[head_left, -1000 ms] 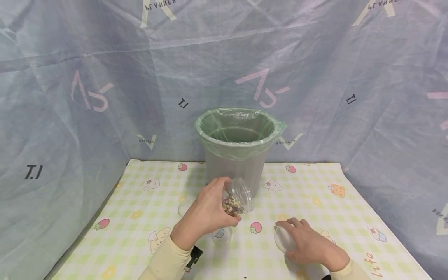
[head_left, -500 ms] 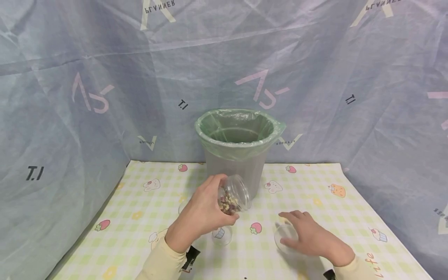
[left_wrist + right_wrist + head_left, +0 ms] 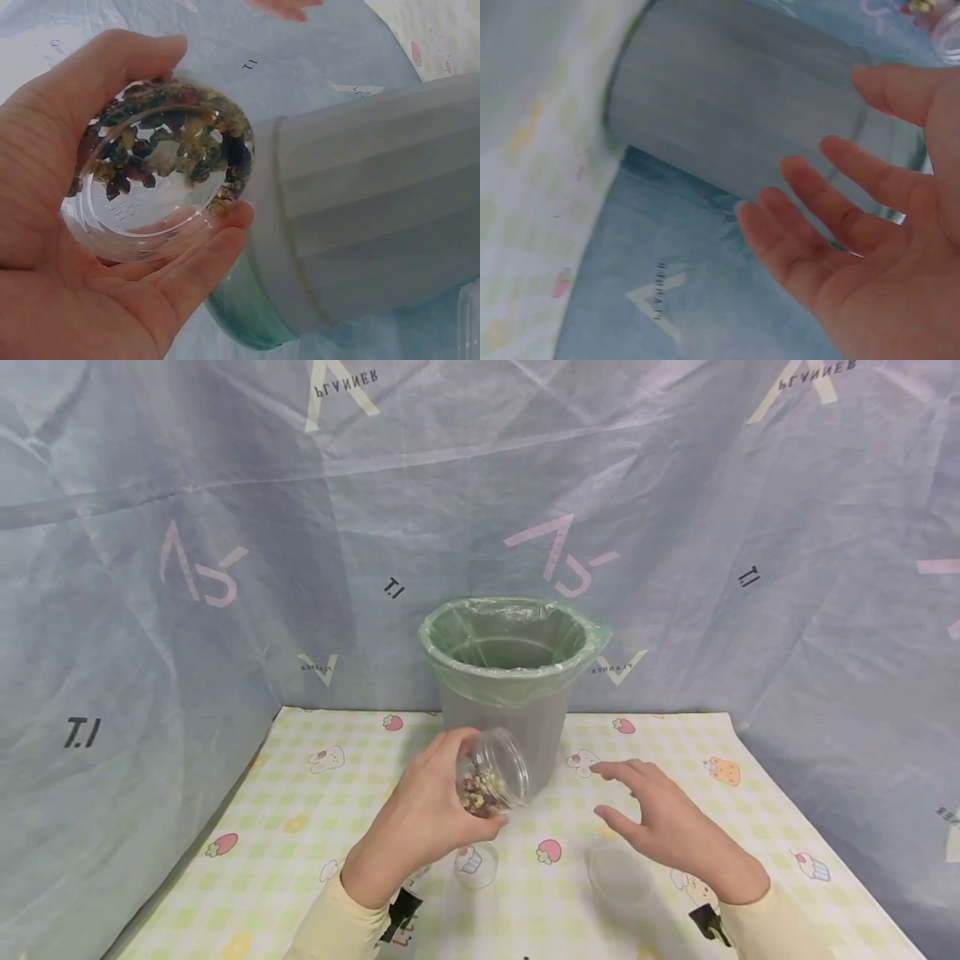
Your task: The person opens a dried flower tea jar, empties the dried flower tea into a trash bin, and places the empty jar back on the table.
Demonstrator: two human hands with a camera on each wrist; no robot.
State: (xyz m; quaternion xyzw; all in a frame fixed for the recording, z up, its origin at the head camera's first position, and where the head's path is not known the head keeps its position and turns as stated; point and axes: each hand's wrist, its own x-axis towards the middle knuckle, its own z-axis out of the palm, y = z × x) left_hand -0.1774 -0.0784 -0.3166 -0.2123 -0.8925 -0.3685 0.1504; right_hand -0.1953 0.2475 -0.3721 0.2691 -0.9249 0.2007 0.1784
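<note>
My left hand [image 3: 420,806] grips a clear plastic jar [image 3: 504,768] around its side, in front of the bin. The jar is tilted with its open mouth facing right, and dried bits [image 3: 480,793] in dark red and pale yellow, like dried flowers, lie along its lower side. In the left wrist view, the jar's round base [image 3: 161,169] faces the camera, with thumb and fingers curled about it. To the right, my right hand [image 3: 663,818] hovers over the table with fingers spread and nothing in them. Below it lies a clear round lid [image 3: 621,872].
A grey bin [image 3: 543,718] lined with a green bag [image 3: 517,687] stands at the back middle. Another clear round piece [image 3: 476,865] lies below the left hand. The checked tablecloth [image 3: 300,793] ends at a grey-blue curtain [image 3: 360,527] behind and at both sides.
My right hand has let go of the clear lid, leaving it on the table, and has risen forward. My left hand has drifted slightly left with the tilted jar.
</note>
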